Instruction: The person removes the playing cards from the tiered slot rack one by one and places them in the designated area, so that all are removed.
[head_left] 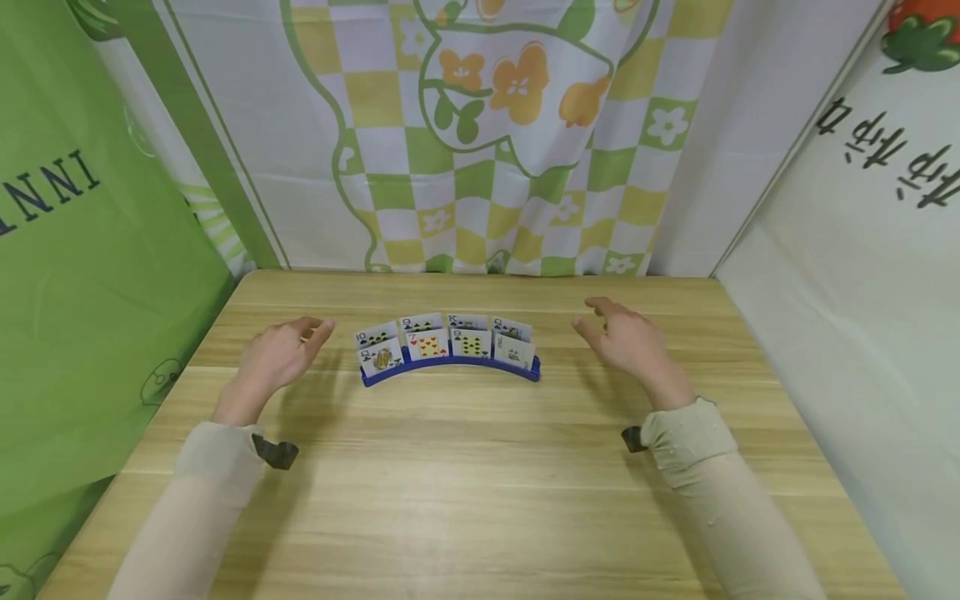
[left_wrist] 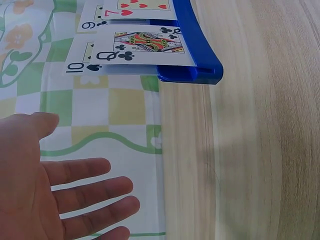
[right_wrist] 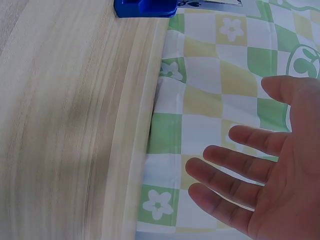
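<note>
A curved blue card holder [head_left: 450,362] stands on the table with several playing cards upright in two rows. In its front row are a queen of clubs [left_wrist: 145,45], a seven of hearts [head_left: 427,345] and two more cards; a ten of spades [head_left: 377,336] shows at the back left. My left hand [head_left: 281,350] hovers left of the holder, apart from it, fingers extended and holding nothing. To the right of the holder, my right hand [head_left: 626,340] is also apart from it, its fingers spread and without any object.
The wooden table [head_left: 450,500] reaches back to a checkered curtain [head_left: 510,167]. A green cloth [head_left: 97,250] hangs along the left side and a white one [head_left: 847,275] along the right. Each sleeve cuff has a dark device [head_left: 276,452] beside it.
</note>
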